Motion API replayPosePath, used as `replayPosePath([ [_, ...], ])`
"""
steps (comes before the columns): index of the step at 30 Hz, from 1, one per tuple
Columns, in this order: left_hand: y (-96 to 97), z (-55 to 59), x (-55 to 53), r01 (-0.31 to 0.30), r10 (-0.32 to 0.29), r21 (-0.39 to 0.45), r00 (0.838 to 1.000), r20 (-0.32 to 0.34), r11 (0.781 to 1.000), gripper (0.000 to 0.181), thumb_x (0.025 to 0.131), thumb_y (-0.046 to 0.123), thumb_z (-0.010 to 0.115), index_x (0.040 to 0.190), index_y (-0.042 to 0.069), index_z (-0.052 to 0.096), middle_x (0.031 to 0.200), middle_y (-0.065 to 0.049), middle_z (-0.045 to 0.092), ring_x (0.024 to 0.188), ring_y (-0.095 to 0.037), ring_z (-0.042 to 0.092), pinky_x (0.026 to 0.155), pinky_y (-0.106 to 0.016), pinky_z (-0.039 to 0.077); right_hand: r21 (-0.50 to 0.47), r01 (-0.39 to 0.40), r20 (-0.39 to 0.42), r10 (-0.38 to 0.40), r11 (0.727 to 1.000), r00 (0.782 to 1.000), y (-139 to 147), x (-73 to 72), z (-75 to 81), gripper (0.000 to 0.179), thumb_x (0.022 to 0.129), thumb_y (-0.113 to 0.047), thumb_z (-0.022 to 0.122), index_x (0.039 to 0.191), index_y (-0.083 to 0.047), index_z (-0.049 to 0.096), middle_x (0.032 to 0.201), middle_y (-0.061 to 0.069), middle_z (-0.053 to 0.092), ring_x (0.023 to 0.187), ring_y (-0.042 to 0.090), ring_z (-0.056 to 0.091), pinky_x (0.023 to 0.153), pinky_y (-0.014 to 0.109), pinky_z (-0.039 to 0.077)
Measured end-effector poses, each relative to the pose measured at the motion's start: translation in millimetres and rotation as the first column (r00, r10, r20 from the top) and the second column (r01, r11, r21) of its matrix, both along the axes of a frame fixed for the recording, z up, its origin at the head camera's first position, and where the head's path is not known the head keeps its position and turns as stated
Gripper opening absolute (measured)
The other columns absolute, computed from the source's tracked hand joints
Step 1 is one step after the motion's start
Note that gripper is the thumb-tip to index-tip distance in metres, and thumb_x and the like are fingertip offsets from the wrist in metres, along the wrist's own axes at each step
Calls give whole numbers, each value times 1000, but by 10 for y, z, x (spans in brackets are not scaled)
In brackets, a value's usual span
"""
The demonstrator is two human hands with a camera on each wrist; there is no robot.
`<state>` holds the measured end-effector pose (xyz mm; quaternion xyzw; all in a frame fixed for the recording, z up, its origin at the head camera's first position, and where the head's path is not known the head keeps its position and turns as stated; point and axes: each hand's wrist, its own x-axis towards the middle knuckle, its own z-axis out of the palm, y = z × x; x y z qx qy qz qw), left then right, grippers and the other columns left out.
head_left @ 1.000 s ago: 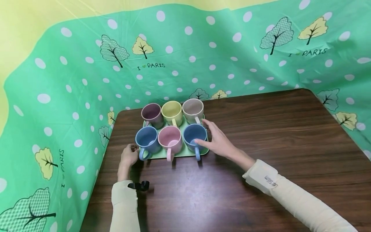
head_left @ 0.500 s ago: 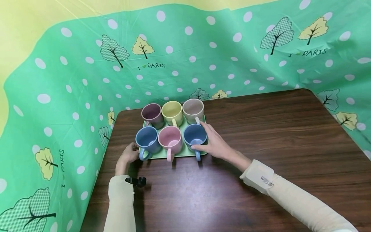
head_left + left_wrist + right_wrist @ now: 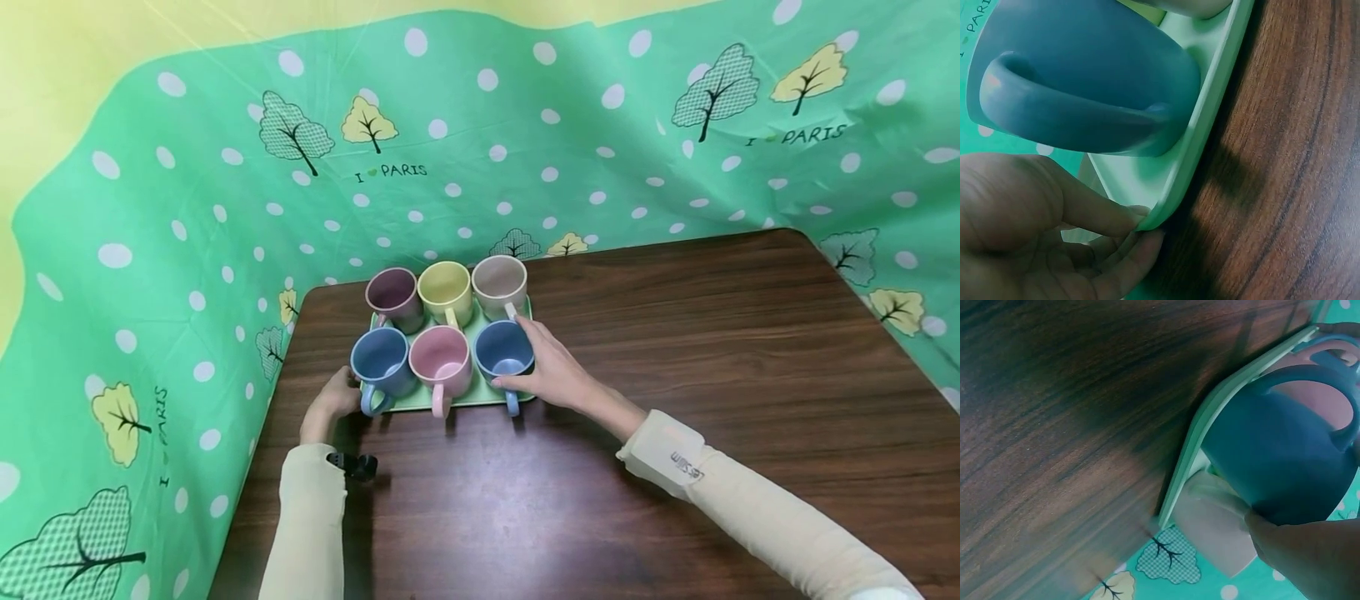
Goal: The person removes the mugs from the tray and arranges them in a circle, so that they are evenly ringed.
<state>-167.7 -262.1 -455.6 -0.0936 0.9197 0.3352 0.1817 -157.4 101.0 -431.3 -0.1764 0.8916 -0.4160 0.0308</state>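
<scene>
A pale green tray (image 3: 405,402) carries two rows of mugs. At its front left corner my left hand (image 3: 335,398) pinches the rim between thumb and fingers, as the left wrist view shows close up. My right hand (image 3: 558,372) grips the blue mug (image 3: 501,346) at the front right, thumb on the near side by its handle and fingers round the far side. That mug stands upright on the tray. Beside it are a pink mug (image 3: 441,354) and another blue mug (image 3: 381,358), the one nearest my left hand.
Behind stand a purple mug (image 3: 397,298), a yellow mug (image 3: 446,293) and a grey mug (image 3: 501,285). All rest on a dark wooden table (image 3: 675,333). A green dotted curtain (image 3: 480,125) borders the table at the back and left.
My right hand has closed in on the front right blue mug, its thumb shifting down from over the opening to the near side. My left forearm has drifted slightly left. The mugs and tray look unmoved.
</scene>
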Motion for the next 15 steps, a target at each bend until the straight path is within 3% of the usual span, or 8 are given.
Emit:
replayPosePath([
  [7, -3, -27, 47, -1, 1, -14, 1000, -23, 1000, 38, 76, 0, 50, 112, -10, 43, 112, -27, 50, 100, -35, 46, 90, -47, 39, 40, 17, -3, -17, 999, 1000, -3, -9, 19, 106, 67, -48, 82, 148, -6, 29, 145, 17, 40, 125, 32, 46, 100, 49, 41],
  [15, 19, -20, 49, -19, 19, -2, 1000, -7, 1000, 38, 79, 1, 49, 115, -9, 42, 112, -27, 49, 98, -35, 46, 86, -46, 40, 22, 41, -41, -40, 999, 998, 25, -17, -7, 105, 64, -51, 82, 147, -9, 34, 141, 13, 45, 121, 30, 51, 97, 47, 44],
])
